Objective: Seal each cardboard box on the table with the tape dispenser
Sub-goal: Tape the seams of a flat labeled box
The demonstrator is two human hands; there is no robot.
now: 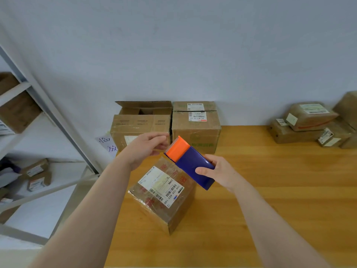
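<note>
Tape dispenser (190,163): likely light, stiff, slick; right hand (218,172) is gripping its blue body over the cardboard box (164,192). Left hand (146,146) is hovering at the orange head, pinch unclear

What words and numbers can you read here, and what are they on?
"159 159 A03 160": shipping label on the nearest cardboard box.
"临" and "放": paper sign left of the back boxes.
Too blurred to read: labels on the back boxes, red print on the nearest box.
</note>
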